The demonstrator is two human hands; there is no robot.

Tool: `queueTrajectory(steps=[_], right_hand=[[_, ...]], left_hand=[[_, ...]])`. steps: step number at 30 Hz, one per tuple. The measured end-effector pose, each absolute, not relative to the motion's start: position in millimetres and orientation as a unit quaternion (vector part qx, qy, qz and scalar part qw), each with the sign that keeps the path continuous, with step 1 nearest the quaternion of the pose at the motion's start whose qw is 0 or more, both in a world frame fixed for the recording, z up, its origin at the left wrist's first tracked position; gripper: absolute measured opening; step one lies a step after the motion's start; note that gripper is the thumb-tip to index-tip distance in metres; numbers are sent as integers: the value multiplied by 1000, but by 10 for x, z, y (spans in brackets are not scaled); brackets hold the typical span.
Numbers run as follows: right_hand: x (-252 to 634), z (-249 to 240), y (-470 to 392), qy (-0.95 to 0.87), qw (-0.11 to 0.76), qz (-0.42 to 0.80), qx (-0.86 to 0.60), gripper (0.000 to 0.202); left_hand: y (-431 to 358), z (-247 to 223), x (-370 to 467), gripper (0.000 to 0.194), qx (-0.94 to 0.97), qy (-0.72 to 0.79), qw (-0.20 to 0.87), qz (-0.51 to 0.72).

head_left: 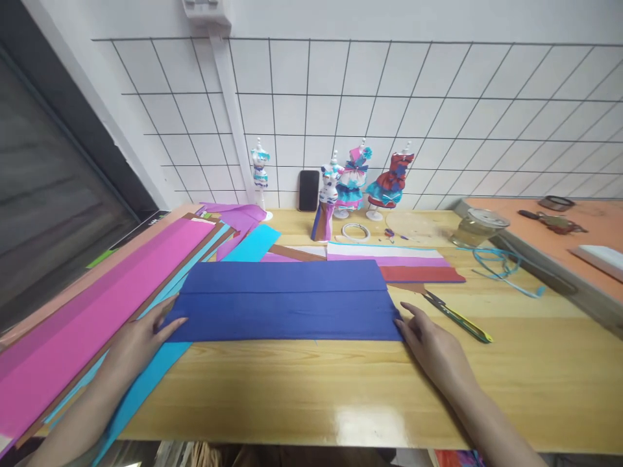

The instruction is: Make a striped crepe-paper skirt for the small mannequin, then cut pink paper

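Note:
A wide dark blue folded cloth (287, 308) lies flat across the wooden table, with a crease line running along its length. At its left end my left hand (150, 331) grips the edge between thumb and fingers. My right hand (423, 331) is at the right end, thumb and a finger on the cloth's edge, the index finger stretched out. Beneath the left end of the blue cloth runs a cyan strip (146, 389). A long pink cloth (102, 311) lies to the left, over brown and light blue strips.
Green-yellow snips (462, 321) lie right of the cloth. Striped fabric (413, 263), a white ring (355, 232), a glass jar (479, 227) and blue cord (506, 269) are behind. Several dressed mini mannequins (350, 178) and a black phone (309, 191) stand near the tiled wall.

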State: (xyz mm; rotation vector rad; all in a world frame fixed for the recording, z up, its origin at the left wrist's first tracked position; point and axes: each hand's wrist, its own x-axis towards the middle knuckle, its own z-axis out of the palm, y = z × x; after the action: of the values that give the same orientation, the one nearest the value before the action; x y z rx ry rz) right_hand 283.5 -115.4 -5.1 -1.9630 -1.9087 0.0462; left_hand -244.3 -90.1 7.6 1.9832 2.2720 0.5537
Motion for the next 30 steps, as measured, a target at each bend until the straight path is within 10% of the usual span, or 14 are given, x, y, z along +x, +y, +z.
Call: queueTrajectory(steps=[30], right_hand=[[2853, -79, -1127, -655, 341, 113, -665, 39]], left_hand=[[-922, 91, -2442, 62, 632, 719, 79, 278]])
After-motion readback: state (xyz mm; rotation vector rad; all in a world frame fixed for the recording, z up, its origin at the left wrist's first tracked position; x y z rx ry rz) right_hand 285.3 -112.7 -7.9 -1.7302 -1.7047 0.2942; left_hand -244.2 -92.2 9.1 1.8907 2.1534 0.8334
